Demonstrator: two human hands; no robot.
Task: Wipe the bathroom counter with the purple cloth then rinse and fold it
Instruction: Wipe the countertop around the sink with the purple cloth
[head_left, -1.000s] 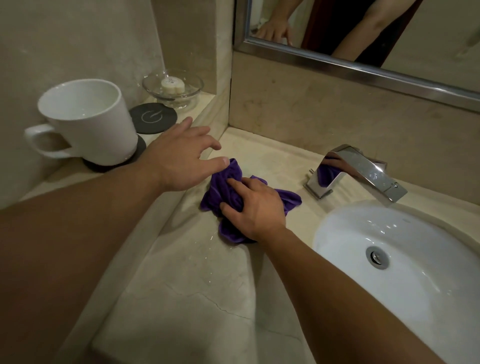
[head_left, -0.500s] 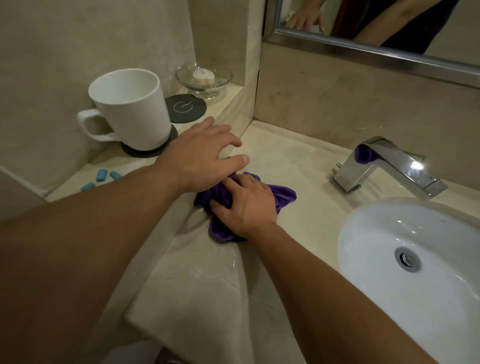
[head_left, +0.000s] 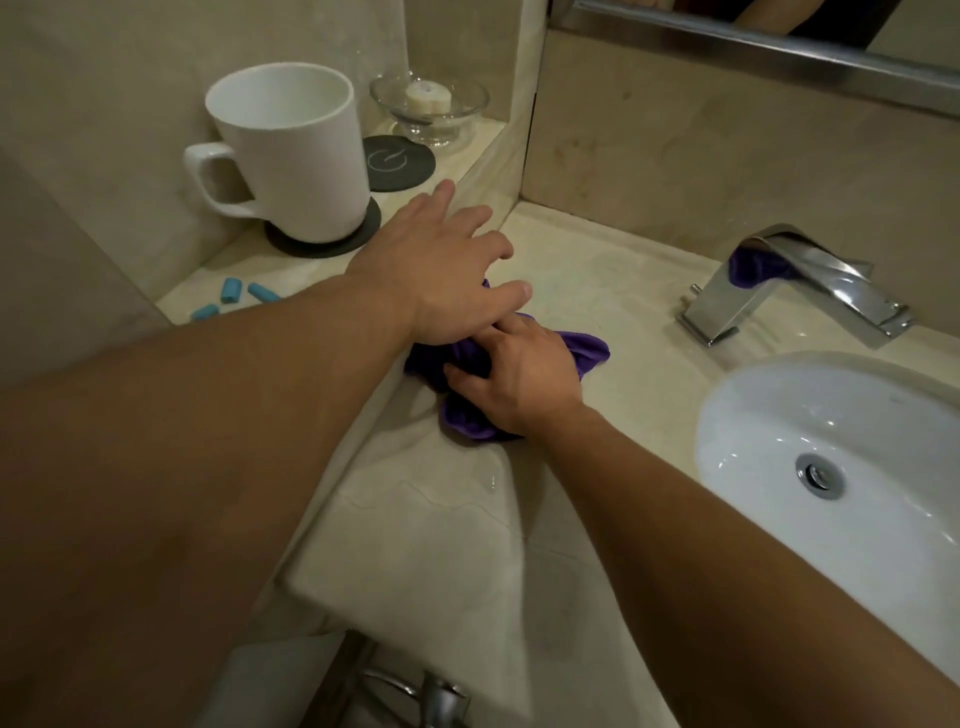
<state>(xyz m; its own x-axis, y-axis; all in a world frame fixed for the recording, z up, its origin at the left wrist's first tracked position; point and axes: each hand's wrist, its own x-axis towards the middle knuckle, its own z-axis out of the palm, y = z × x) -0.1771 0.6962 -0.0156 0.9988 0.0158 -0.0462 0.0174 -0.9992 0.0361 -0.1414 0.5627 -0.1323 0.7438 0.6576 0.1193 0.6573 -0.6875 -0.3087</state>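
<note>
Gripping the bunched purple cloth on the counter with the right hand.
The cloth lies crumpled against the step of the raised ledge, left of the white sink. The right hand's fingers are curled into it and press it down. The left hand holds nothing; its fingers are straight and spread over the ledge edge. A white mug stands on the ledge, and the chrome faucet reflects the purple.
</note>
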